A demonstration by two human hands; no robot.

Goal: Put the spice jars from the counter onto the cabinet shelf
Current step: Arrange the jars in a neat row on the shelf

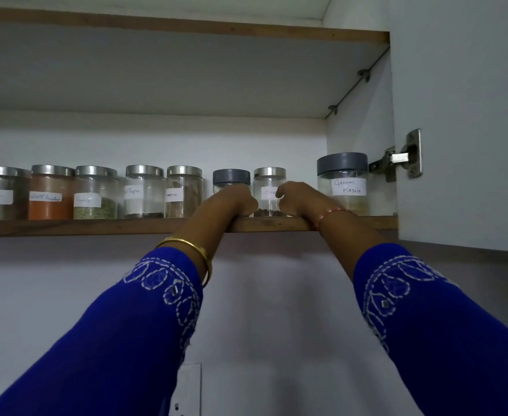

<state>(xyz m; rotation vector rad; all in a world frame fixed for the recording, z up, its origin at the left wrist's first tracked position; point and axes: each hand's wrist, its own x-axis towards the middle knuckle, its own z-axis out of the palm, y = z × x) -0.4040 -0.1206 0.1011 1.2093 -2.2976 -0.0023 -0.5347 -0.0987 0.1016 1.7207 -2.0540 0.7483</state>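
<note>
Hands are up at the cabinet shelf (102, 227) in the head view, and it's tight in there. The left hand (233, 201) curls round the grey-lidded jar (231, 177), fingers hidden behind the glass, so whether it truly grips I cannot tell. The right hand (302, 198) has its fingers bent against the cloves jar (269, 190), touching its right side, more nudging than clamping by the look of it.

Both jars stand upright on the shelf, close to the front edge, squeezed between the cinnamon jar (184, 192) and the big garam masala jar (342, 184).

Trouble could come from here. Pull a hand back carelessly and a wrist or the gold bangle (186, 246) may catch on the shelf lip or drag a jar forward over the edge. Shove sideways too hard and the row knocks together, glass on glass. The desk itself is out of sight below.
</note>
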